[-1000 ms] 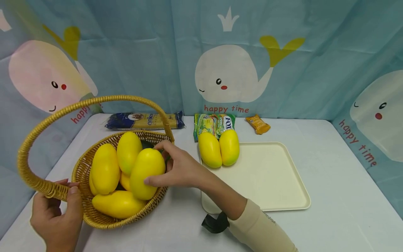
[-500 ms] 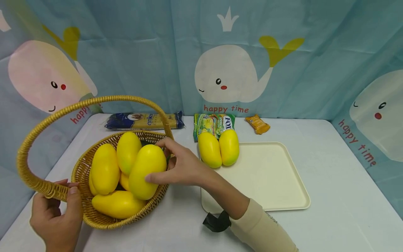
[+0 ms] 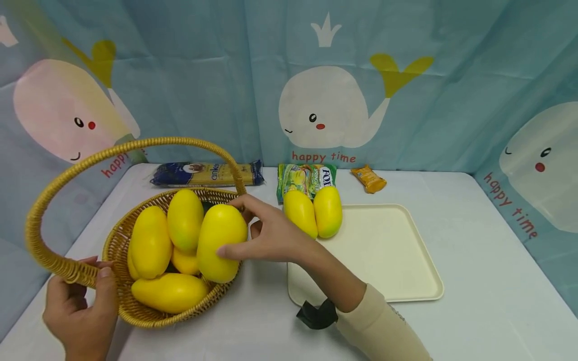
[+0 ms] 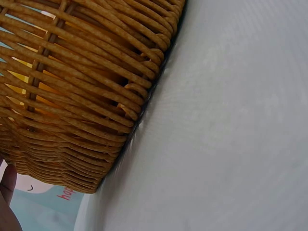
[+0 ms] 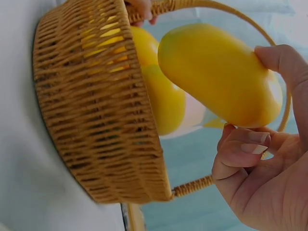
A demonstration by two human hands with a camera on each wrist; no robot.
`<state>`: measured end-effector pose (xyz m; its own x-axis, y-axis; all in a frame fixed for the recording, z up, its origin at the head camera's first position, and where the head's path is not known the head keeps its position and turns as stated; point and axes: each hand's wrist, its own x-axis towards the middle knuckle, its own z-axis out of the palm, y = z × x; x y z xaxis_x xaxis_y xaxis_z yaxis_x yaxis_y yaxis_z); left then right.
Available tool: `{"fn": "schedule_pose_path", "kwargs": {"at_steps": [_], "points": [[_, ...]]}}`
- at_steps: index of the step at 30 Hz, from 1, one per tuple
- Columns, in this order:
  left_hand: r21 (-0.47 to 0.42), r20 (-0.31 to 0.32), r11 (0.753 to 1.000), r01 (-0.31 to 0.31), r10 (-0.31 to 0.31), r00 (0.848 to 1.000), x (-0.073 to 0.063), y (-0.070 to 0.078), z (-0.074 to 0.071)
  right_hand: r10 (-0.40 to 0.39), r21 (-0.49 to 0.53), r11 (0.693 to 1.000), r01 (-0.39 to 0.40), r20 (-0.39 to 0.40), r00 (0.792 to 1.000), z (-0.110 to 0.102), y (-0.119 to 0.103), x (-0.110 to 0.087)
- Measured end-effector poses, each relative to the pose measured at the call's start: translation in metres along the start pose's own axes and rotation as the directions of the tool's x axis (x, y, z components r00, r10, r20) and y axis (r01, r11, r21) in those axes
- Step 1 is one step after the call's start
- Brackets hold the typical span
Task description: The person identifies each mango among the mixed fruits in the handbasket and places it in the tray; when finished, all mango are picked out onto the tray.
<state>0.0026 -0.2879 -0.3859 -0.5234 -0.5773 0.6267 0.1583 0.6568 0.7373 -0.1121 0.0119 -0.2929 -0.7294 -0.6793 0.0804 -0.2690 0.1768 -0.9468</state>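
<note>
My right hand (image 3: pixel 266 233) pinches a yellow mango (image 3: pixel 221 244) between thumb and fingers, over the right rim of a wicker basket (image 3: pixel 169 321). In the right wrist view that mango (image 5: pixel 216 72) is lifted above the basket wall (image 5: pixel 101 120). Several more mangoes, such as one long mango (image 3: pixel 151 242), lie piled inside. With thumb and fingers my left hand (image 3: pixel 83 308) grips the base of the basket's arched handle (image 3: pixel 135 144). Only a bit of the left hand (image 4: pixel 7 202) shows in the left wrist view, beside the woven wall (image 4: pixel 72 96). A dark item in the basket is mostly hidden.
A cream tray (image 3: pixel 384 260) lies right of the basket, with two mangoes (image 3: pixel 328 213) at its back left corner. Behind stand a pasta pack (image 3: pixel 207 173), a green candy bag (image 3: pixel 289 178) and a small orange packet (image 3: pixel 369 179). A whale-print curtain (image 3: pixel 226 75) backs the table.
My right hand has raised the mango slightly and carried it rightward, away from the pile, uncovering more of a mango beneath. The left hand stays on the handle.
</note>
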Motion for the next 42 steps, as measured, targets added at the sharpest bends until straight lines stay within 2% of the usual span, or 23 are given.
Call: {"fn": "schedule_pose_path", "kwargs": {"at_steps": [4, 12, 20, 27, 36, 39, 42], "points": [[0.011, 0.009, 1.000, 0.001, -0.001, 1.000, 0.000, -0.001, -0.001, 0.030, -0.040, 0.999, -0.031, -0.014, 0.999, -0.007, 0.000, -0.004], [-0.001, -0.019, 1.000, 0.007, -0.007, 1.000, 0.000, 0.003, 0.000, 0.089, -0.062, 0.994, -0.094, -0.080, 0.993, -0.021, 0.006, -0.015], [0.021, 0.040, 1.000, -0.015, 0.014, 0.999, 0.001, 0.000, -0.006, 0.103, -0.067, 0.992, -0.111, -0.113, 0.988, -0.039, 0.014, -0.025], [0.036, 0.023, 0.999, 0.018, -0.019, 1.000, 0.000, 0.002, -0.005, 0.169, -0.047, 0.983, -0.179, -0.177, 0.970, -0.059, 0.022, -0.038], [0.004, -0.005, 1.000, 0.003, -0.003, 1.000, 0.000, 0.005, 0.000, 0.198, -0.084, 0.972, -0.221, -0.221, 0.955, -0.086, 0.030, -0.055], [-0.008, -0.007, 1.000, -0.003, 0.003, 1.000, 0.000, 0.007, 0.001, 0.228, -0.098, 0.960, -0.262, -0.268, 0.936, -0.098, 0.034, -0.061], [-0.019, -0.009, 1.000, -0.010, 0.010, 1.000, 0.001, 0.006, 0.002, 0.287, -0.103, 0.936, -0.337, -0.332, 0.899, -0.113, 0.037, -0.069]]}}
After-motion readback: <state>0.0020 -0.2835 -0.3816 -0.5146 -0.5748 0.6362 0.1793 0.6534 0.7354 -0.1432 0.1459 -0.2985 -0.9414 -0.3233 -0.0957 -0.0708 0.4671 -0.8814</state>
